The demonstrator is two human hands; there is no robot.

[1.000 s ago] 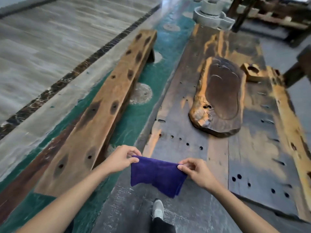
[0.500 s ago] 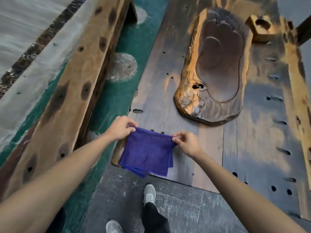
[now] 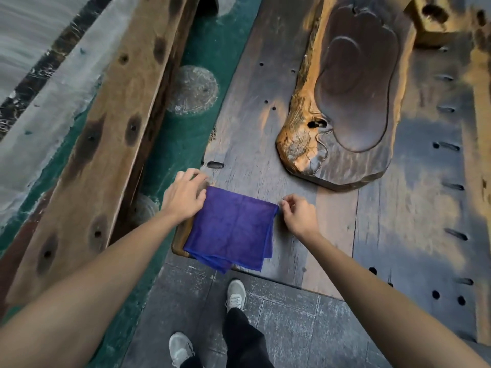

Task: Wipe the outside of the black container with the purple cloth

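The purple cloth [image 3: 233,229], folded, lies flat on the near left corner of the dark wooden table [image 3: 398,235], with its lower edge hanging over the table's edge. My left hand [image 3: 183,196] lies palm down over the cloth's far left corner and holds it. My right hand [image 3: 299,213] pinches the far right corner between thumb and fingers. Beyond the cloth rests a dark carved wooden tray [image 3: 353,102] with a foot-shaped hollow. I cannot make out any other black container.
A long wooden bench [image 3: 101,144] runs along the left, beside a green floor strip [image 3: 183,134]. A small wooden block [image 3: 435,22] sits at the table's far right. My shoes [image 3: 235,293] stand on grey tiles below the table's edge.
The view has dropped and closed in on the table. Both hands lowered the cloth from hanging in the air until it lies spread on the table corner.
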